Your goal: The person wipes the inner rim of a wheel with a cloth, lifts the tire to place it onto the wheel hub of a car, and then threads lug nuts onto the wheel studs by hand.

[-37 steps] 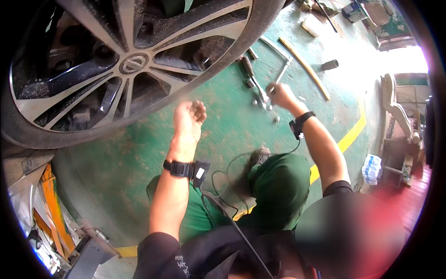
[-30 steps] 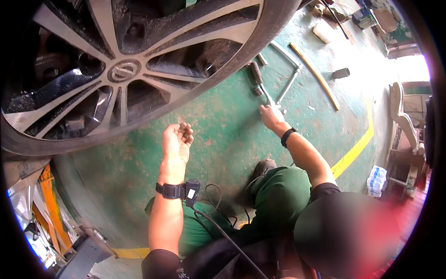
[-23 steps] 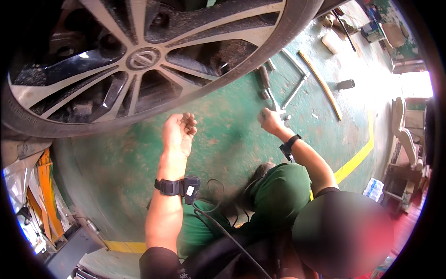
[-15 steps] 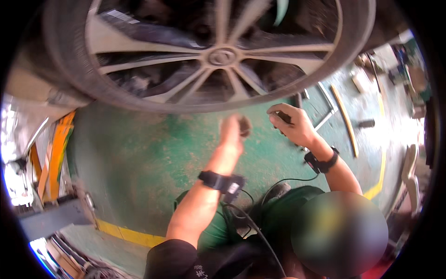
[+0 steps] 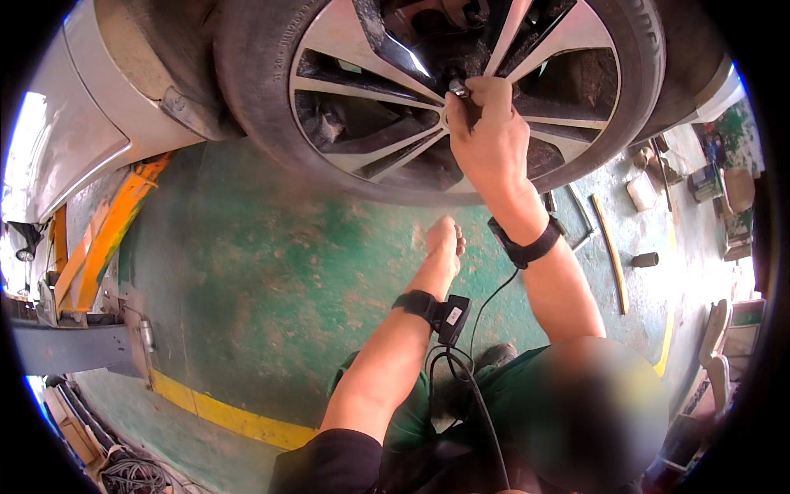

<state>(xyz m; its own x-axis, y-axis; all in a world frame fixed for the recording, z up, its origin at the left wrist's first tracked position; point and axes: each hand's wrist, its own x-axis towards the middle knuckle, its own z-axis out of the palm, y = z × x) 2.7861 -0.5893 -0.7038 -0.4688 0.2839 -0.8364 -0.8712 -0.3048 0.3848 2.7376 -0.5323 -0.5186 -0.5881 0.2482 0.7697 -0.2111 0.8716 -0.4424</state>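
Note:
A car wheel (image 5: 568,37) with a silver and black spoked rim and a dark tyre fills the upper middle. At its hub, my right hand (image 5: 491,140) pinches a small shiny wheel nut (image 5: 458,87) between thumb and fingers. The nut is beside the hub's centre, among the spokes; whether it touches a stud I cannot tell. Lower down, below the tyre, my left hand (image 5: 444,237) is held over the green floor with its fingers curled in. What lies inside that hand, if anything, is hidden. Both wrists wear black bands with a cable.
Silver car bodywork (image 5: 90,107) is at the left, above an orange lift arm (image 5: 107,239). On the floor to the right lie a metal wrench bar (image 5: 581,212), a yellow rod (image 5: 609,253) and a dark socket (image 5: 645,259). Containers (image 5: 705,183) stand farther right.
My right hand has risen from below the tyre to the wheel hub. The left hand stays low, now slightly to the right. The view has shifted, so the wheel appears farther right.

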